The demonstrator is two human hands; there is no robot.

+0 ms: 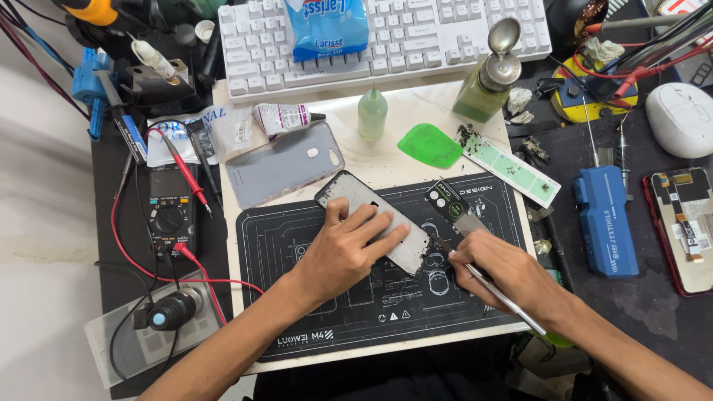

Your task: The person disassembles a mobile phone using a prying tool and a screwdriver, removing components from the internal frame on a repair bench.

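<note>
A black rectangular work mat with white line drawings (445,312) covers the pale desk, and a white keyboard (386,44) lies at twelve o'clock from it. On the mat a grey rectangular phone frame with a dark rim (375,200) lies slanted, mostly under the left hand (345,249), which presses flat on it with fingers spread toward two o'clock. At three o'clock from the frame's lower end, the right hand (505,275) grips thin metal tweezers (497,293) whose tip meets that end, with a green plastic pick (429,145) at twelve o'clock.
</note>
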